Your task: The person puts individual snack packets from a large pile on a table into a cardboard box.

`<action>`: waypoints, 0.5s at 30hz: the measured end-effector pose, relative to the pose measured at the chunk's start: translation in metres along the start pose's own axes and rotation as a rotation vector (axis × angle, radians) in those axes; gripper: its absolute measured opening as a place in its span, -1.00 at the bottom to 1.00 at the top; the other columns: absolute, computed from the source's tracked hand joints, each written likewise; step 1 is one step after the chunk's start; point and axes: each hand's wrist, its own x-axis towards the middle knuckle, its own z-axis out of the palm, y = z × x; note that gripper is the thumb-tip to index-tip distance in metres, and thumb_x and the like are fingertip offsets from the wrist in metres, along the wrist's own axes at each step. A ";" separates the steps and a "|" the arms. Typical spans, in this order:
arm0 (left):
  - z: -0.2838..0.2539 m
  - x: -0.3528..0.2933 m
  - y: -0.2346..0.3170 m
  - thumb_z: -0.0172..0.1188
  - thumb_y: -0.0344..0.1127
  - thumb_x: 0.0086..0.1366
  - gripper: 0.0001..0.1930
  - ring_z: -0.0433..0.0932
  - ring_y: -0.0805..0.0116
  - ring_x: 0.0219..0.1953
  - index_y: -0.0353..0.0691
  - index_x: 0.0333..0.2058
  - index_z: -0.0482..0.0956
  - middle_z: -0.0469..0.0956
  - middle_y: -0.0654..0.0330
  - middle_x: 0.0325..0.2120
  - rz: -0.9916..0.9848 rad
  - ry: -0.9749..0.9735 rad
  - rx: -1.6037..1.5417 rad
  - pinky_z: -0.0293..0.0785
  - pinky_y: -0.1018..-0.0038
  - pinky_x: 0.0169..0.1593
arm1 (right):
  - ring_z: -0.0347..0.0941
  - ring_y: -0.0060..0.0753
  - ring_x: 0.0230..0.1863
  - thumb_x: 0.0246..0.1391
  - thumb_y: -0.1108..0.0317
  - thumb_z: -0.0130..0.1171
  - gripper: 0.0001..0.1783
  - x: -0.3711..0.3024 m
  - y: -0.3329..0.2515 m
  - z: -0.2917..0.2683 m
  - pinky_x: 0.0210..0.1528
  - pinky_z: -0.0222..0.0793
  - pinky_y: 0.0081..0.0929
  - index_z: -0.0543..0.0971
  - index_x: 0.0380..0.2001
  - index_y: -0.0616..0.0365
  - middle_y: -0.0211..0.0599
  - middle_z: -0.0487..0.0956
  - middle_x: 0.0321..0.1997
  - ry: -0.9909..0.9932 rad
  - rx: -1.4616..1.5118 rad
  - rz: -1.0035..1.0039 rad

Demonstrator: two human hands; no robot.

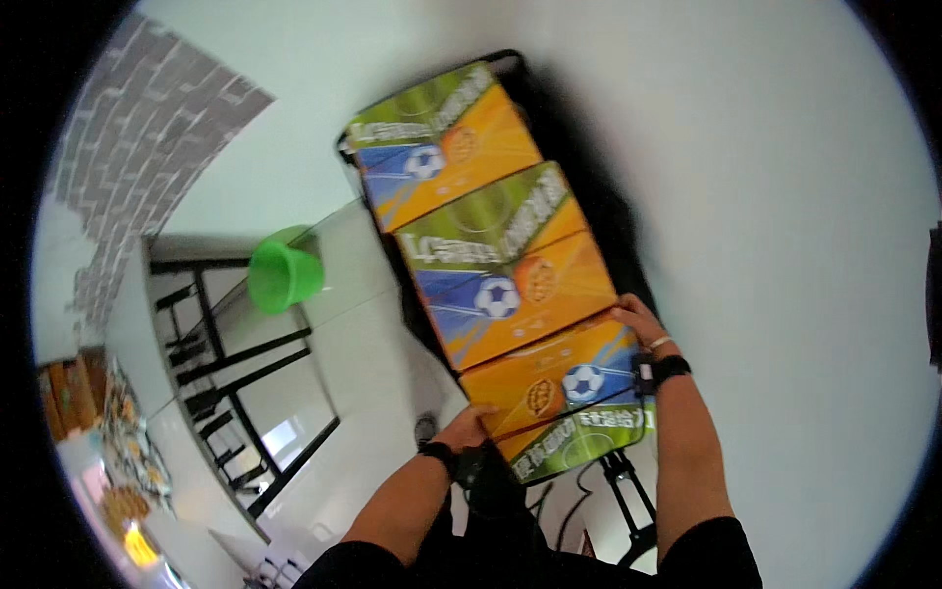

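Three flat cartons printed with balls in orange, blue and green lie in a row slanting away from me. The nearest carton [549, 393] is between my hands. At its left edge, my left hand [467, 430] is closed, fingertips on the top face. On the opposite side, near the far right corner, my right hand [642, 324] grips the edge. Beyond are the middle carton [505, 280] and the far carton [442, 147], which I am not touching. The nearest carton's print faces the other way round from theirs. Both thumbs and the undersides of the cartons are partly hidden.
Black edging [510, 61] shows around the far carton. On the left, a green bucket [285, 277] stands beside black metal frames [245, 358]. A pale wall [785, 245] rises on the right. Black metal legs [628, 496] show below the nearest carton.
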 end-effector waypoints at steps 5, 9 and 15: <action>-0.003 0.018 0.008 0.09 -0.26 0.17 -0.34 0.03 0.18 0.19 -0.09 0.20 -0.01 -0.04 0.16 0.20 0.048 0.030 0.123 -0.03 0.27 0.15 | 0.21 -0.36 -0.01 -0.06 -0.06 0.11 -0.39 0.011 0.011 -0.011 0.04 0.08 -0.40 0.35 -0.05 0.16 -0.31 0.36 -0.05 0.153 0.139 -0.009; 0.021 -0.061 0.027 0.02 -0.18 0.22 -0.36 0.13 0.22 0.13 -0.02 0.21 -0.06 0.10 0.20 0.12 0.080 0.100 0.333 0.11 0.33 0.12 | 0.13 -0.35 0.11 0.00 -0.05 0.04 -0.32 -0.003 -0.006 0.014 0.15 0.00 -0.36 0.26 0.08 0.18 -0.28 0.27 0.10 0.155 0.111 -0.090; -0.027 -0.108 0.033 -0.06 -0.11 0.19 -0.47 0.24 0.18 0.05 -0.20 0.10 0.16 0.28 0.09 -0.03 0.200 0.187 0.468 0.08 0.25 0.12 | 0.15 -0.24 0.12 0.00 -0.09 0.02 -0.23 -0.006 0.011 -0.014 0.17 0.01 -0.31 0.18 0.13 0.24 -0.18 0.26 0.12 0.093 0.186 0.010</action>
